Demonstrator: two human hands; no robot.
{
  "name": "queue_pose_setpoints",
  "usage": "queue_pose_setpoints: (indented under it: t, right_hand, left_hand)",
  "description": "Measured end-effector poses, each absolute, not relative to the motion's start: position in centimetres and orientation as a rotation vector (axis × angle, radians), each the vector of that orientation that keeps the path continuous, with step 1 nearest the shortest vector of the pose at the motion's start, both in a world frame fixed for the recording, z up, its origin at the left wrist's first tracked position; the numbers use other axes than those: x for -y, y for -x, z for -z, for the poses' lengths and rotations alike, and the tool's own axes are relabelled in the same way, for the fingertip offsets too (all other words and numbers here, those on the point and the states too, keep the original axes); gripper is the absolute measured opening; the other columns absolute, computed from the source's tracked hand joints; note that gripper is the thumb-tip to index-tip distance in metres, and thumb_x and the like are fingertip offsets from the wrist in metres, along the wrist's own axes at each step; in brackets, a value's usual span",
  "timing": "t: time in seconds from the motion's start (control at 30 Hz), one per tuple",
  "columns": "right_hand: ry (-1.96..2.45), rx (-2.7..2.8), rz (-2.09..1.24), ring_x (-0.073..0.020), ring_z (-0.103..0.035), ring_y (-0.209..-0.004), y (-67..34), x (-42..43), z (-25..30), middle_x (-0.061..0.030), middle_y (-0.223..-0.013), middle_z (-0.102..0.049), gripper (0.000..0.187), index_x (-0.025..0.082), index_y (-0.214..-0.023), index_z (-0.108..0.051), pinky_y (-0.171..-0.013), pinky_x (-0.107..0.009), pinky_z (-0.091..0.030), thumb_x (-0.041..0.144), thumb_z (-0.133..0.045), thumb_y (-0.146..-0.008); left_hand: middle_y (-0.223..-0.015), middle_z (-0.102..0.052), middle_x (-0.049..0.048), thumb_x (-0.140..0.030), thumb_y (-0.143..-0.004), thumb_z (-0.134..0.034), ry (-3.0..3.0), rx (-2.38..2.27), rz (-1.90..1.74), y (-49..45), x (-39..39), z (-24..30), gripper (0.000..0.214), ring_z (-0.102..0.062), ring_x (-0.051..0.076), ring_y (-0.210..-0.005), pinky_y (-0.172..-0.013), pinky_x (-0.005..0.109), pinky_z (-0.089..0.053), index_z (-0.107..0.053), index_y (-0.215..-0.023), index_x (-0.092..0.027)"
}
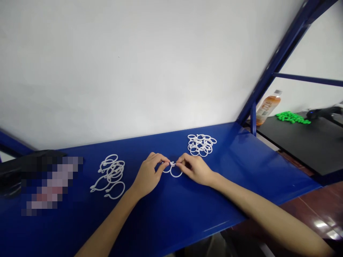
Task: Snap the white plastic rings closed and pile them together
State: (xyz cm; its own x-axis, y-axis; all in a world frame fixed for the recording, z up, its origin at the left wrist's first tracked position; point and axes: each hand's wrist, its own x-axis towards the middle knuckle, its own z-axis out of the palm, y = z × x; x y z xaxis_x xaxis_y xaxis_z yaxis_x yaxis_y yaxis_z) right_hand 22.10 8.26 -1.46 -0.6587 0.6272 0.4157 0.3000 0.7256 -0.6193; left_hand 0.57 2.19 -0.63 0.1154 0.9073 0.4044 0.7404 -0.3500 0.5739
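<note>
Between my hands, just over the blue tabletop, are what look like two thin white rings with small looped ends, meeting near my fingertips. My left hand (pixel 148 175) pinches the left ring, which is partly hidden behind its thumb. The fingers of my right hand (pixel 197 169) close on the end of the right ring (pixel 176 176), whose round part hangs below. To the left lies a loose pile of similar white rings (pixel 114 172), some with open ends. Beyond my right hand is another cluster of white rings (pixel 201 145), packed closer together.
The blue table (pixel 171 217) runs along a white wall. A black bag (pixel 50 154) and a blurred-out item lie at the left. Past a blue metal post, a black table (pixel 297 144) holds a drink bottle (pixel 268 108), green pieces (pixel 292 117) and a dark device.
</note>
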Motion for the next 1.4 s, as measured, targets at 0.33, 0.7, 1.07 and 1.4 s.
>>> queue_pose_setpoints:
  t: [0.33, 0.7, 1.07, 1.4]
  right_hand:
    - [1.086, 2.01, -0.157, -0.0205, -0.061, -0.08, -24.8, -15.5, 2.0, -0.0054, -0.086, -0.066, 0.017, 0.02, -0.084, -0.061, -0.075, -0.034, -0.049, 0.03, -0.055, -0.096]
    - [1.066, 2.058, 0.077, -0.0257, -0.057, -0.092, -25.1, -15.5, 1.6, -0.0102, -0.096, -0.062, 0.019, 0.018, -0.095, -0.067, -0.087, -0.043, -0.049, 0.03, -0.053, -0.099]
    - [0.558, 2.377, -0.735, -0.0174, -0.063, -0.099, -22.4, -8.6, 0.5, -0.0065, -0.109, -0.067, 0.023, 0.02, -0.115, -0.063, -0.09, -0.034, -0.051, 0.034, -0.05, -0.103]
    - [0.54, 2.254, -0.814, -0.0152, -0.067, -0.081, -21.9, -7.6, 1.1, -0.0053, -0.098, -0.069, 0.024, 0.02, -0.114, -0.06, -0.074, -0.029, -0.057, 0.031, -0.065, -0.093]
  left_hand:
    - [-0.125, -0.06, 0.0091, -0.055, -0.089, -0.058, -2.454, -1.867, -0.637, 0.1, -2.5, 3.1, 0.053, -0.054, 0.029, -0.114, -0.097, 0.047, -0.042, -0.057, -0.132, -0.024]
    - [-0.108, -0.062, 0.0043, -0.045, -0.089, -0.063, -2.409, -1.799, -0.753, -0.8, -2.7, 3.0, 0.03, -0.057, 0.025, -0.102, -0.089, 0.042, -0.044, -0.063, -0.111, -0.025]
    - [-0.085, -0.063, -0.001, -0.053, -0.083, -0.066, -1.865, -1.802, -1.132, -2.4, -2.0, 2.0, 0.033, -0.057, 0.015, -0.07, -0.07, 0.032, -0.048, -0.057, -0.093, -0.023]
    - [-0.075, -0.059, -0.0022, -0.049, -0.09, -0.054, -1.932, -1.913, -1.08, -3.1, -1.8, 2.2, 0.028, -0.055, 0.016, -0.068, -0.07, 0.033, -0.042, -0.054, -0.084, -0.022]
